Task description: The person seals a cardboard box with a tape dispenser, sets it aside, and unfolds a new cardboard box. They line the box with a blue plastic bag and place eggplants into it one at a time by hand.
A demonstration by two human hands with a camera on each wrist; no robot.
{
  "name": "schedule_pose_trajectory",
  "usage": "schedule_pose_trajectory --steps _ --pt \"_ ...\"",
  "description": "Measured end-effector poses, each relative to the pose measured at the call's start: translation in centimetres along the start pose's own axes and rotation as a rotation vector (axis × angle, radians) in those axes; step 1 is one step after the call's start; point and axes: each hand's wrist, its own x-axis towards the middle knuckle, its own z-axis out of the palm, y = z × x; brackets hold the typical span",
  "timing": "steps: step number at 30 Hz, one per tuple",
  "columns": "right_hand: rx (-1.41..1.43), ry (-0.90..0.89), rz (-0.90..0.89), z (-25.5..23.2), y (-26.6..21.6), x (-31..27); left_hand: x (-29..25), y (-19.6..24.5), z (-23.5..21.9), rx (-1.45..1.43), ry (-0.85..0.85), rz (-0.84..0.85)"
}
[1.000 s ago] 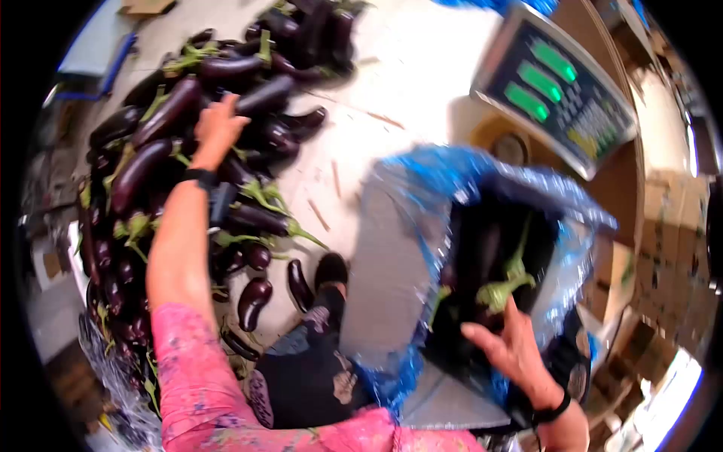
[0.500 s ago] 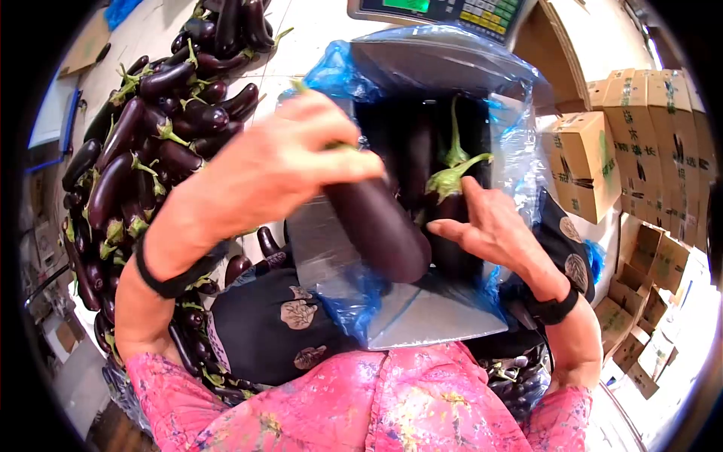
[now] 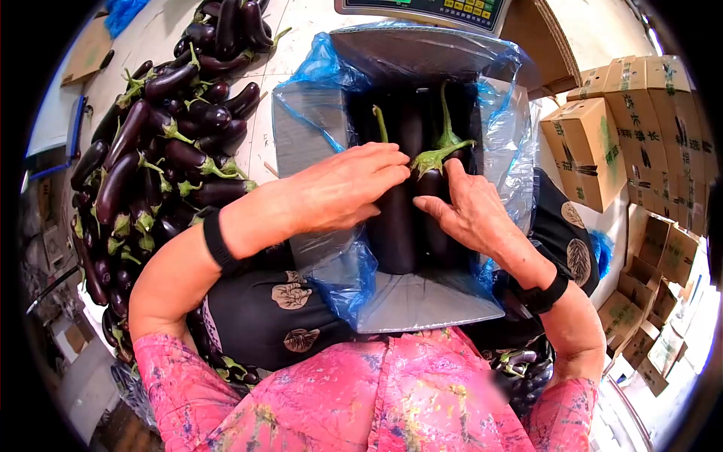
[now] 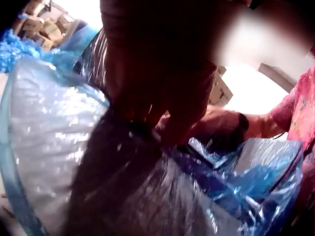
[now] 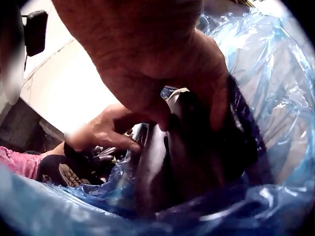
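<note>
Between the person's legs stands a cardboard box (image 3: pixel 429 301) lined with blue plastic, with several dark eggplants inside. The left hand (image 3: pixel 335 188) rests its extended fingers over the upper part of an eggplant (image 3: pixel 395 237) on the box's left side. That eggplant lies lengthwise, its green stem showing beyond the fingers. On the right side, the right hand (image 3: pixel 478 207) reaches in with thumb and forefinger spread across another eggplant (image 3: pixel 431 179) just below its green cap. In the right wrist view, the right hand's fingers (image 5: pixel 219 105) straddle the dark fruit; the left wrist view is mostly shadowed.
A large pile of eggplants (image 3: pixel 177 139) covers the floor to the left. A digital scale (image 3: pixel 452 10) stands beyond the box. Stacked cartons (image 3: pixel 640 135) are at the right. Blue plastic (image 3: pixel 358 290) hangs over the box's edges.
The left hand went from the pile to the box carrying an eggplant, laid it inside on the left and loosened its grip. The right hand stays on its eggplant. The head view turned toward the box.
</note>
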Motion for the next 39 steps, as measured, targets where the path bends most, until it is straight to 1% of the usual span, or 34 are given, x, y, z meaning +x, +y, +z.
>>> schedule_pose_trajectory --steps 2,5,6,7,9,11,13,15,16,18,19,21,22,23,25,26,29,33,36,39 --pt "-0.011 -0.010 0.008 0.2 0.1 0.2 0.5 -1.4 0.0 -0.030 -0.017 0.036" --pt "-0.041 -0.021 0.047 0.2 -0.5 0.2 1.2 -1.2 -1.1 -0.032 -0.119 0.020" --pt "-0.053 -0.023 0.064 0.0 -0.8 0.1 1.0 -1.3 -0.8 -0.005 -0.087 0.048" --pt "-0.054 -0.039 0.062 -0.4 -1.3 0.0 0.5 -1.5 -0.8 -0.054 -0.056 0.052" --pt "-0.018 -0.011 0.016 -0.1 -0.8 0.1 0.0 -1.9 -0.1 -0.116 0.022 0.035" --pt "-0.071 0.017 -0.013 0.1 -0.7 0.0 -0.3 -1.5 0.1 -0.017 0.074 0.093" --pt "-0.115 0.002 0.010 -0.4 -0.9 -0.3 -0.2 -0.7 -0.4 -0.020 0.157 0.112" --pt "-0.162 -0.008 -0.038 -1.6 -1.6 -0.8 -0.4 0.2 -2.6 -0.129 0.198 0.040" --pt "-0.122 0.061 -0.057 -2.4 -1.7 -0.9 -0.7 0.9 -4.0 -0.167 0.270 -0.015" --pt "-0.036 0.185 -0.087 -4.1 -2.1 -1.1 -2.2 2.1 -7.0 -0.224 0.407 -0.213" --pt "0.118 0.229 -0.058 -5.2 -2.2 -1.1 -3.1 2.2 -7.8 -0.276 0.456 -0.331" --pt "0.313 0.332 -0.037 -6.8 -2.0 -1.4 -5.0 1.1 -7.8 -0.443 0.605 -0.462" --pt "0.348 0.407 -0.014 -7.3 -1.8 -1.4 -5.7 0.4 -7.4 -0.476 0.666 -0.502" --pt "0.321 0.458 -0.028 -7.5 -0.8 -1.3 -6.2 -0.1 -7.1 -0.533 0.706 -0.566" --pt "0.365 0.505 0.011 -8.1 -0.1 -1.3 -6.5 -0.7 -6.5 -0.586 0.768 -0.606" --pt "0.416 0.497 0.041 -8.2 0.4 -1.3 -6.5 -1.0 -6.4 -0.607 0.777 -0.627" --pt "0.434 0.491 0.093 -8.3 0.8 -1.3 -6.6 -1.7 -6.3 -0.660 0.812 -0.679" --pt "0.417 0.500 0.071 -8.1 1.5 -1.3 -7.0 -3.2 -5.7 -0.699 0.836 -0.703" --pt "0.420 0.490 0.089 -7.9 1.9 -1.4 -7.4 -4.2 -4.9 -0.689 0.842 -0.744" --pt "0.395 0.504 0.046 -7.7 2.0 -1.3 -8.4 -4.9 -4.1 -0.661 0.868 -0.777"
